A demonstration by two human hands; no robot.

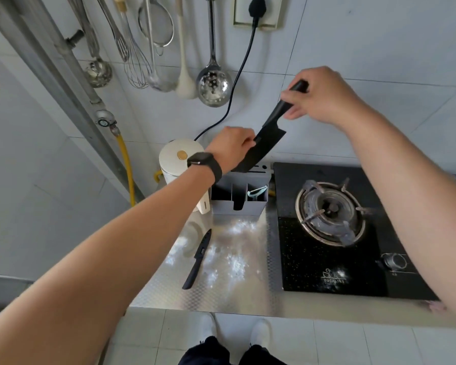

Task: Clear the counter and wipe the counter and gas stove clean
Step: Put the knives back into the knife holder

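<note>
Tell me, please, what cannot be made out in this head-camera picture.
Head view, all:
- Lower end of the black cleaver, partly behind the left hand; whether it is in a slot of the grey holder is unclear.
- White kettle body, covered by the left forearm.
- Right side of the stove, behind the right forearm.
- Stove logo lettering, too small and blurred.

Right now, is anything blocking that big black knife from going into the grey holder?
Nothing visible does. The right hand grips the handle of the black knife, the left hand holds its blade, and its tip hangs right over the slotted top of the grey holder.
</note>
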